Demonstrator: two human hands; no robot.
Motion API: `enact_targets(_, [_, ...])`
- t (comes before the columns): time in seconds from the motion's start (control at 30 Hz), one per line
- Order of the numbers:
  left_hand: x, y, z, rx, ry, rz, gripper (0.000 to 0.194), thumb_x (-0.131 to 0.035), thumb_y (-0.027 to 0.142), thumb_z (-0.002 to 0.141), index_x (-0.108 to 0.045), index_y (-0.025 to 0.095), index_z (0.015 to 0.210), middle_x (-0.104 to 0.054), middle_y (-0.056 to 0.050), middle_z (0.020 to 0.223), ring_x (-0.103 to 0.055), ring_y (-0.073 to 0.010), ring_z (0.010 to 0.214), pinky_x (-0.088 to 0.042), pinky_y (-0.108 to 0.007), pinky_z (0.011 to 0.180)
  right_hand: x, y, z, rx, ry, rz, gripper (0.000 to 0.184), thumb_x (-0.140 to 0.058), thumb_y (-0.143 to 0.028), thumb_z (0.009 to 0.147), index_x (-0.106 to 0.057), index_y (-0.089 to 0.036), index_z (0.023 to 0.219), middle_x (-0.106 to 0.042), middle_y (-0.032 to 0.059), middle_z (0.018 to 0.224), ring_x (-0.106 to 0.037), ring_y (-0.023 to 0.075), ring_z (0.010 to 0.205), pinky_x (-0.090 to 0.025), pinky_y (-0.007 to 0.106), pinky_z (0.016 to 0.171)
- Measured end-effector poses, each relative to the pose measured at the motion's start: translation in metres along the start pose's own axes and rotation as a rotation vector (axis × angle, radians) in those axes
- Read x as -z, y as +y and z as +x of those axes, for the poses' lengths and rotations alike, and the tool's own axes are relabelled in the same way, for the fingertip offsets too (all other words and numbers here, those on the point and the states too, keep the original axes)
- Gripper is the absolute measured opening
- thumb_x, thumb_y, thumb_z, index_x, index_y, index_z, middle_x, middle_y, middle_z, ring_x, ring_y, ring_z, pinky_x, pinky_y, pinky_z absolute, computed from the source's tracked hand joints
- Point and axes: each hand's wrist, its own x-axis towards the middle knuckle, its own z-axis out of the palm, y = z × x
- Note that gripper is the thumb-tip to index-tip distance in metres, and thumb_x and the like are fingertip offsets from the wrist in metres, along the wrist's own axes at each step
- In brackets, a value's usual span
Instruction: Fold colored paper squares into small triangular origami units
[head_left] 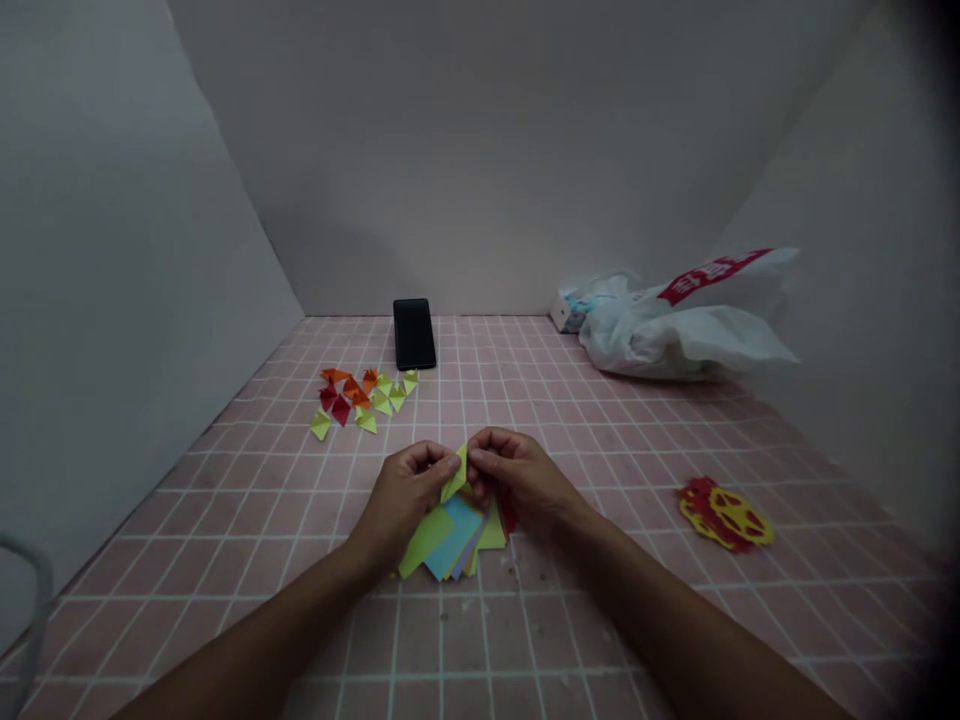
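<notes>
A small folded yellow paper is held up between both hands. My left hand pinches its left side between thumb and fingers. At its right edge, my right hand is closed in a pinch, its lower fingers partly hidden. Just beneath the hands lies a fanned pile of coloured paper sheets in green, blue, purple, yellow and red. Farther off to the left sit several small folded paper pieces in orange, red and yellow.
A black phone lies at the back. A white plastic bag and a small patterned box rest at the back right. Red and yellow paper cut-outs lie on the right of the pink checked tabletop. Walls enclose three sides.
</notes>
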Motion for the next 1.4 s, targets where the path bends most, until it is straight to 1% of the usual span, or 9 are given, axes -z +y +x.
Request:
enact_targets(0.17, [0.001, -0.001, 0.0004, -0.048, -0.015, 0.062, 0.019, -0.066, 0.035, 0.076, -0.061, 0.016, 0.073, -0.044, 0.007, 0.05, -0.036, -0.0062, 0.045, -0.029, -0.019, 0.046, -0.0012, 0.0001, -0.0002, -0.005, 0.002, -0.009, 0.02, -0.073, -0.03, 0.072, -0.058, -0.016, 0.076, -0.061, -0.0028, 0.06, -0.052, 0.0075, 0.045, -0.041, 0.02, 0.044])
enact_targets(0.3, [-0.0004, 0.0006, -0.001, -0.05, -0.019, 0.038, 0.02, -0.064, 0.034, 0.078, -0.06, 0.016, 0.07, -0.042, 0.007, 0.05, -0.035, -0.0061, 0.045, -0.028, -0.019, 0.046, -0.0017, 0.0, -0.0006, -0.013, -0.005, -0.005, 0.022, -0.074, -0.03, 0.072, -0.058, -0.016, 0.076, -0.061, -0.0026, 0.059, -0.053, 0.0074, 0.044, -0.041, 0.02, 0.044])
enact_targets(0.53, [-0.0013, 0.0007, -0.0018, -0.043, -0.03, 0.039, 0.02, -0.062, 0.033, 0.079, -0.058, 0.016, 0.068, -0.043, 0.007, 0.05, -0.034, -0.0061, 0.046, -0.027, -0.019, 0.047, -0.002, 0.0007, -0.0002, -0.016, -0.016, -0.014, 0.023, -0.074, -0.031, 0.071, -0.058, -0.016, 0.077, -0.062, -0.0023, 0.059, -0.054, 0.0076, 0.044, -0.041, 0.02, 0.044])
enact_targets(0.7, [0.0, -0.0019, -0.0005, -0.058, -0.047, 0.049, 0.021, -0.061, 0.034, 0.079, -0.058, 0.016, 0.069, -0.048, 0.006, 0.053, -0.034, -0.0063, 0.047, -0.026, -0.019, 0.047, -0.0022, 0.0004, -0.0008, -0.022, -0.019, -0.028, 0.022, -0.073, -0.031, 0.071, -0.057, -0.016, 0.077, -0.061, -0.0029, 0.056, -0.053, 0.0079, 0.043, -0.04, 0.019, 0.043])
enact_targets(0.83, [0.0011, -0.003, 0.0003, -0.073, -0.033, 0.082, 0.021, -0.061, 0.034, 0.078, -0.057, 0.016, 0.069, -0.047, 0.006, 0.053, -0.034, -0.0067, 0.047, -0.026, -0.02, 0.047, -0.0023, -0.0003, -0.0016, -0.022, -0.017, -0.044, 0.021, -0.072, -0.031, 0.073, -0.056, -0.016, 0.078, -0.06, -0.003, 0.053, -0.053, 0.0079, 0.043, -0.04, 0.019, 0.044])
enact_targets(1.03, [0.0008, -0.0016, -0.0003, -0.074, -0.036, 0.102, 0.019, -0.061, 0.033, 0.079, -0.057, 0.016, 0.071, -0.047, 0.006, 0.055, -0.036, -0.0065, 0.048, -0.027, -0.02, 0.047, -0.004, 0.0, -0.0012, -0.004, 0.021, -0.102, 0.021, -0.07, -0.031, 0.071, -0.054, -0.017, 0.073, -0.059, -0.0035, 0.053, -0.052, 0.008, 0.041, -0.04, 0.02, 0.043])
enact_targets(1.27, [0.0029, -0.0061, 0.002, -0.095, -0.058, 0.161, 0.022, -0.064, 0.036, 0.077, -0.06, 0.015, 0.075, -0.055, 0.002, 0.066, -0.044, -0.0085, 0.056, -0.034, -0.02, 0.052, -0.0074, -0.0016, -0.0026, 0.058, 0.117, -0.268, 0.016, -0.066, -0.027, 0.07, -0.052, -0.018, 0.068, -0.053, -0.0062, 0.048, -0.048, 0.0074, 0.038, -0.037, 0.019, 0.039])
enact_targets(1.33, [0.0041, -0.0071, 0.0031, -0.089, -0.073, 0.16, 0.023, -0.063, 0.037, 0.078, -0.06, 0.015, 0.074, -0.054, 0.002, 0.064, -0.044, -0.0083, 0.056, -0.033, -0.02, 0.051, -0.0073, -0.0025, -0.0033, 0.046, 0.099, -0.268, 0.018, -0.066, -0.029, 0.071, -0.052, -0.018, 0.067, -0.054, -0.0056, 0.049, -0.048, 0.0075, 0.038, -0.038, 0.019, 0.039])
enact_targets(1.4, [0.0049, -0.0067, 0.0038, -0.07, -0.085, 0.144, 0.024, -0.061, 0.037, 0.079, -0.058, 0.015, 0.072, -0.049, 0.004, 0.058, -0.039, -0.0069, 0.051, -0.031, -0.019, 0.049, -0.0067, -0.003, -0.0037, 0.027, 0.056, -0.247, 0.02, -0.065, -0.033, 0.073, -0.053, -0.018, 0.069, -0.057, -0.0046, 0.051, -0.049, 0.0078, 0.039, -0.039, 0.02, 0.04])
